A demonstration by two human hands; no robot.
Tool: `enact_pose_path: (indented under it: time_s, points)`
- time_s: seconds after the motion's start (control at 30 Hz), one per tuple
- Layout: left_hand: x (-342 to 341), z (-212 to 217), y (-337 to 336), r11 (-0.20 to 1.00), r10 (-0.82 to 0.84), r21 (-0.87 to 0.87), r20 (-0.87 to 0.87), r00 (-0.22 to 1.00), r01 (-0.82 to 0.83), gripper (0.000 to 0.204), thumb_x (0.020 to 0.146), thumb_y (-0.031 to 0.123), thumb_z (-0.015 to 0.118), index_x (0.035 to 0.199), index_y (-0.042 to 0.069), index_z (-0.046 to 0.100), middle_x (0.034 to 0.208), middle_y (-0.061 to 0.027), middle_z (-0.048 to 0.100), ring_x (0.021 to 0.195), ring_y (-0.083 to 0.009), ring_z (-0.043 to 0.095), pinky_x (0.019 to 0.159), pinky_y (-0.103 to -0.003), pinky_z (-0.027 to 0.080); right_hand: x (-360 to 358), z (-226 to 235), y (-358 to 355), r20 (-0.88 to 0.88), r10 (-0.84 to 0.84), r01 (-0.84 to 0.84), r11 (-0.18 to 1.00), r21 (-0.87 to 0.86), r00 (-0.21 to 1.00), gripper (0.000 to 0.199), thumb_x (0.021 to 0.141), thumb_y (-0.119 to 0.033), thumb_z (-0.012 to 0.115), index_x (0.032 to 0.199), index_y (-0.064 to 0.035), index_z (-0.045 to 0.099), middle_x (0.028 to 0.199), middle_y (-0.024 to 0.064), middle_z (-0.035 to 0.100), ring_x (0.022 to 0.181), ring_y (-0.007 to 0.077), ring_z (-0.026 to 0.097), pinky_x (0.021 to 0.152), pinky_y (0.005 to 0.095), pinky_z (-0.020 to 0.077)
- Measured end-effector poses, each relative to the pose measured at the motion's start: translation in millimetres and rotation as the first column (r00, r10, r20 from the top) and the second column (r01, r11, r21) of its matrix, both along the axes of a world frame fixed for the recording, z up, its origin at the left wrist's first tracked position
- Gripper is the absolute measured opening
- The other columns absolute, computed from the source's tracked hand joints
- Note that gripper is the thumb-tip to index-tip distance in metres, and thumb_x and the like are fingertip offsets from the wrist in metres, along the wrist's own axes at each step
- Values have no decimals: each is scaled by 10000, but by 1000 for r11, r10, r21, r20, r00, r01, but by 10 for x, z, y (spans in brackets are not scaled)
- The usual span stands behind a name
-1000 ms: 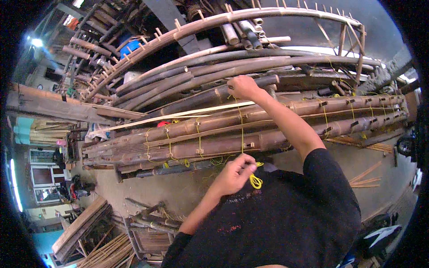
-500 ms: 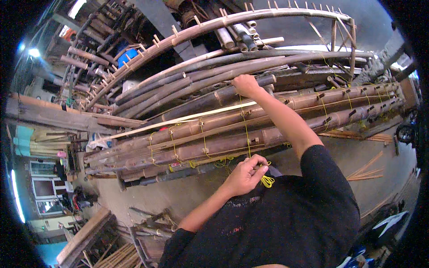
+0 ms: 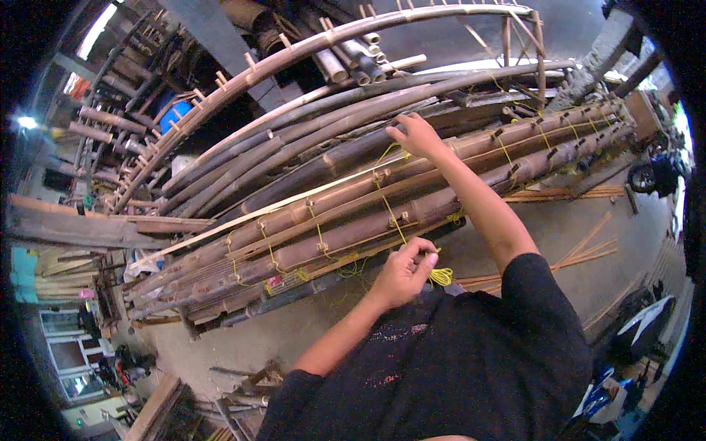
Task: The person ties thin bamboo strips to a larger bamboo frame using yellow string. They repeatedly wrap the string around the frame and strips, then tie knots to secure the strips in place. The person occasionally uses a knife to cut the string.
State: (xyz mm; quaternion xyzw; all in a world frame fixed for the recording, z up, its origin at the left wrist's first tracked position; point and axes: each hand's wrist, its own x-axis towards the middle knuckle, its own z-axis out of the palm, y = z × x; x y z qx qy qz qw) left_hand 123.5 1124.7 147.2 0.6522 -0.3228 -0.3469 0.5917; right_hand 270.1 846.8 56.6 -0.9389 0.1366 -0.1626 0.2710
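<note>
My left hand [image 3: 406,273] is closed around a thin yellow cord, with a coiled bundle of the cord [image 3: 441,277] hanging beside its thumb. From there the taut cord [image 3: 391,214] runs away from me across two long brown bamboo poles [image 3: 349,234]. Beyond the far pole it makes a slack loop below my right hand [image 3: 419,137]. That hand is raised with its fingers curled and seems to keep the cord in its palm, though the grip is partly hidden. Small pegs [image 3: 321,248] stick out of the poles, and other cords are wound around them.
A pale split strip [image 3: 243,222] lies along the far pole. Behind are stacked dark bamboo poles [image 3: 323,140] and a curved bamboo piece with pegs [image 3: 287,53]. Thin brown sticks [image 3: 581,252] lie on the floor at right. A wooden beam [image 3: 81,220] juts in at left.
The view has shifted, so the poles sit further left and more tilted. At my right hand the cord has gone from straight to a slack loop, and the fist has loosened.
</note>
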Motion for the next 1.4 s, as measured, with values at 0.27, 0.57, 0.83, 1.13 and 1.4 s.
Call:
enact_pose_path:
  time_s: [0.27,0.57,0.83,1.13,1.4]
  points:
    - [92,-1673,98,897,-293,372,94,951,240,226,917,235,583,1016,32,562,814,-135,645,738,-244,624,675,-378,475,-1752,396,6,227,-298,220,923,315,927,370,870,-321,675,1020,9,605,1011,221,609,971,381,580,814,431,479]
    - [702,-631,-980,516,-815,681,205,541,519,525,929,514,509,977,25,694,938,-210,691,896,-342,665,839,-449,502,-2353,-319,109,-148,-301,307,952,15,942,261,887,-237,645,935,3,552,1049,270,545,945,448,561,811,454,483]
    - [1962,-1330,-2337,778,-136,627,233,963,-42,389,897,386,592,815,20,693,806,-132,692,722,-241,626,666,-395,477,-2134,196,-17,318,-28,-88,935,345,948,162,938,-97,457,855,25,523,1440,216,351,1256,345,415,1056,395,328]
    - [1484,-368,-2332,920,-23,-300,-682,731,-252,171,980,212,521,871,82,541,633,35,386,584,-113,388,682,-322,435,-1553,677,-1005,220,267,-346,761,550,938,242,995,-167,424,925,7,578,822,114,607,798,179,567,772,336,461]
    - [-42,342,-1768,917,226,-228,-382,896,-329,155,965,192,578,939,41,597,829,5,590,745,-62,499,709,-222,402,-6,-17,-1143,221,306,-364,877,314,926,301,960,-237,460,880,36,556,783,213,604,751,336,598,708,443,473]
